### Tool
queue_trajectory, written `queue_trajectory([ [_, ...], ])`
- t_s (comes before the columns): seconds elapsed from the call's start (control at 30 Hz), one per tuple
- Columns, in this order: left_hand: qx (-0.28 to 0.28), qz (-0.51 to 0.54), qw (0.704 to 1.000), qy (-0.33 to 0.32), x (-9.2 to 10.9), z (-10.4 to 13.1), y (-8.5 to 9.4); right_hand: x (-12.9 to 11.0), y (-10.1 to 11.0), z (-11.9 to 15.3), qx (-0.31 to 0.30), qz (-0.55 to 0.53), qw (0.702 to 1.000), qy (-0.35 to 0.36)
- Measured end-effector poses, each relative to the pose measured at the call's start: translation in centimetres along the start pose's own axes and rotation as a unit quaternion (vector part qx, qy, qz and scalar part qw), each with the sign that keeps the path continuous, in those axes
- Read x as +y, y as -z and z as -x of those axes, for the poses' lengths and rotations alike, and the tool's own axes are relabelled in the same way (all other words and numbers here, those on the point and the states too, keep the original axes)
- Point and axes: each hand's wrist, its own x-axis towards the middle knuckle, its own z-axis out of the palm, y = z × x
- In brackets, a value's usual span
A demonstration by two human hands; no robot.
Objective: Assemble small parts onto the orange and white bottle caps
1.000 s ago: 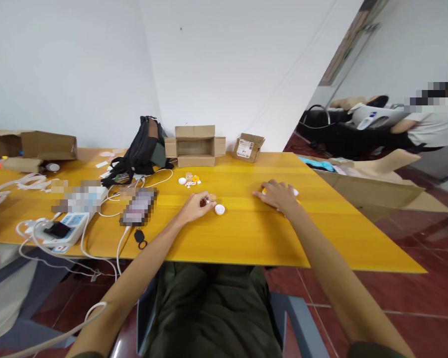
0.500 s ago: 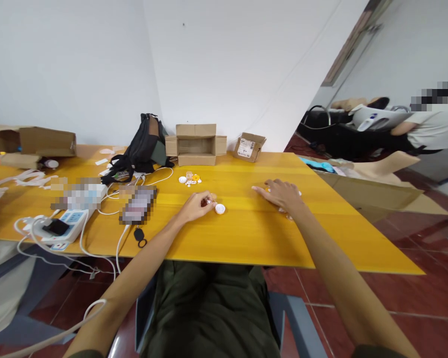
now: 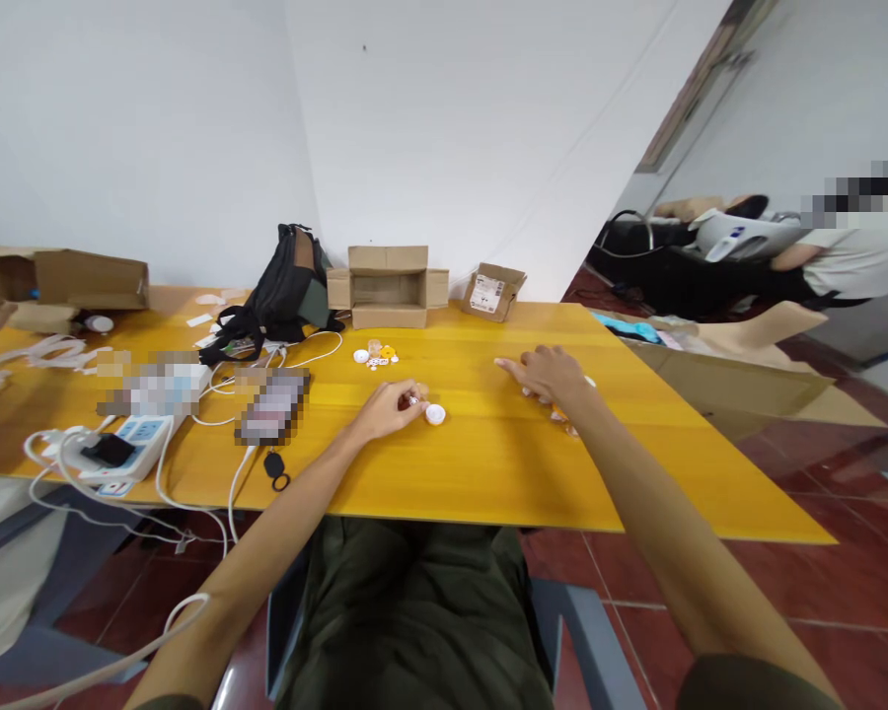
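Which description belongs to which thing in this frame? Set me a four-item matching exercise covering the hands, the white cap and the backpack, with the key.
Things
1. left hand
2. right hand
3. white cap
4. backpack

Descriptions
A. thumb held apart, over small orange and white pieces
B. black, left of the open cardboard box
C. fingertips together on a small pale piece
D. on the yellow table, between the two hands

Pairs: 1-C, 2-A, 3-D, 4-B
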Motion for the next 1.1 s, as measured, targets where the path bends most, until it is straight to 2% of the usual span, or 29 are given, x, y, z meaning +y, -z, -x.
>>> queue_trajectory([
  [0.13,0.002,-0.007,1.0,0.002,-0.1,0.0,-0.1,-1.0,-0.5,-0.3,0.017,0.048,0.998,0.046],
  [0.3,0.0,-0.008,1.0,0.001,-0.2,0.0,-0.2,-1.8,-0.8,0.2,0.009,0.081,0.995,0.065],
  [0.53,-0.005,-0.014,1.0,-0.002,-0.1,0.0,-0.2,-1.7,-0.8,0.2,0.014,0.077,0.995,0.063],
  [0.8,-0.003,-0.019,1.0,-0.011,-0.2,0.1,-0.3,-1.6,-1.1,-0.4,0.06,0.087,0.992,0.066],
  [1.1,-0.008,-0.038,0.999,-0.009,0.0,0.2,-0.2,-1.6,-1.3,-0.5,0.079,0.107,0.987,0.09],
])
